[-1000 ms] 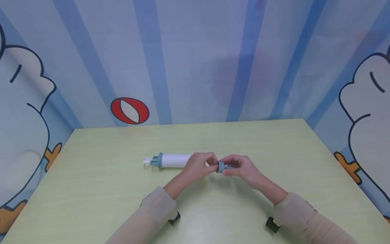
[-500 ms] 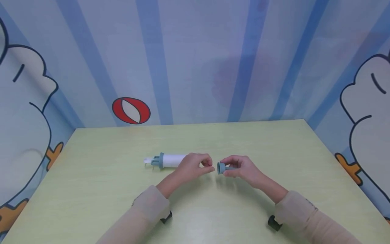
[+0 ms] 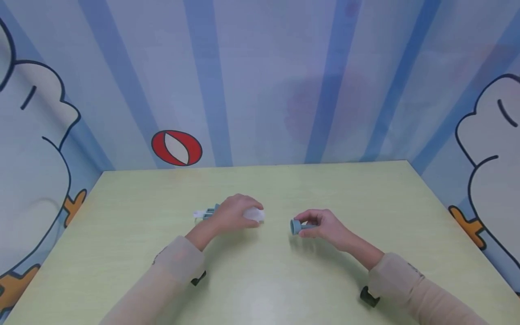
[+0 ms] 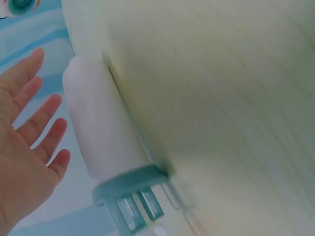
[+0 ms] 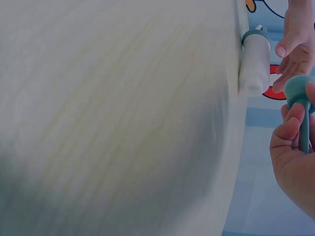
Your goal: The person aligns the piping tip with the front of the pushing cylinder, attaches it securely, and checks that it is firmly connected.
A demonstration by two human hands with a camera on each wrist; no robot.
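A white cylinder [image 4: 106, 118] lies on its side on the table, with a teal collar [image 4: 130, 181] and slotted teal frame at its left end. Beyond the frame sticks out a clear tip [image 3: 199, 214]. My left hand [image 3: 233, 213] hovers over and beside the cylinder, hiding much of it in the head view; its fingers are spread and apart from it in the left wrist view. To the right, my right hand [image 3: 328, 228] pinches the thin stem of a small teal cup-shaped piece [image 3: 295, 226], its wide end facing left and its stem's far end hidden.
The pale yellow-green table [image 3: 260, 271] extends around both hands. A blue striped backdrop [image 3: 260, 90] with printed cartoon figures and a red ball stands behind and at the sides. Dark wrist-camera parts [image 3: 369, 297] hang below the sleeves.
My left hand has moved left, away from the teal piece and over the white cylinder, with its fingers opening out. My right hand stays nearly in place, still holding the teal piece.
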